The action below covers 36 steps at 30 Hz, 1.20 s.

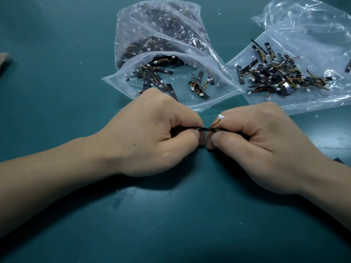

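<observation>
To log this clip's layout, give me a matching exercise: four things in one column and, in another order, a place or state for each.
Things:
1. black strip
2. white connector
3. bulging plastic bag
4. brown cardboard piece

Places or states:
A. at the far left edge of the picture
B. pinched at its ends by the left hand and the right hand
C. at the end of thin wires, beside the right hand's forefinger
D. beyond the left hand, mouth open toward the person

Pairs: 1-B, 2-C, 3-D, 4-A
</observation>
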{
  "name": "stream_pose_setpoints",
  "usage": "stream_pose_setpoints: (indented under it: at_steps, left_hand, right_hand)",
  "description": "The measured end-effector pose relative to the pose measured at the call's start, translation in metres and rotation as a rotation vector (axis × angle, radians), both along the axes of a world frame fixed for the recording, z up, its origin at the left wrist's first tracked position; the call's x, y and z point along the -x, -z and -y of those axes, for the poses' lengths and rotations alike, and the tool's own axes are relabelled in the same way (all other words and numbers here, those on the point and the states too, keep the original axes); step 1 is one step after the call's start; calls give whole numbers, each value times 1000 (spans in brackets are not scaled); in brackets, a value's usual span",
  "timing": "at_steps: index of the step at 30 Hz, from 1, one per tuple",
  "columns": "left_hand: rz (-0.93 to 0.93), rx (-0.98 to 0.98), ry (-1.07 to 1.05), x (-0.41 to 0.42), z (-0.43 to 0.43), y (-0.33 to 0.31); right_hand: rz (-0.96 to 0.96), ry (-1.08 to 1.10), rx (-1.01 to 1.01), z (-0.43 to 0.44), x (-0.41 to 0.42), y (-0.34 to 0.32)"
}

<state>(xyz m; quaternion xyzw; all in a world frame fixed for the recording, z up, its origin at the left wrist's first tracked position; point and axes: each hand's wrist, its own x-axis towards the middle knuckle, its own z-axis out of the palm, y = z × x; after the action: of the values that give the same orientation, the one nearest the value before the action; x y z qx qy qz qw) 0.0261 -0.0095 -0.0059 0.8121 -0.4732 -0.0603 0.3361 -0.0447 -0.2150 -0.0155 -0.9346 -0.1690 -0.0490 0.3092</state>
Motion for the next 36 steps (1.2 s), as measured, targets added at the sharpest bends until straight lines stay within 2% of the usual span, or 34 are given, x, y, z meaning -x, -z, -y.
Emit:
stream_pose_setpoints:
  at_steps: [24,36]
  left_hand:
    - [13,1,-3,0,0,-1]
    - [-37,5,-57,1,-1,0]
  right_hand:
    - [-3,10,12,0,0,0]
    - [-32,16,-31,-1,1,-1]
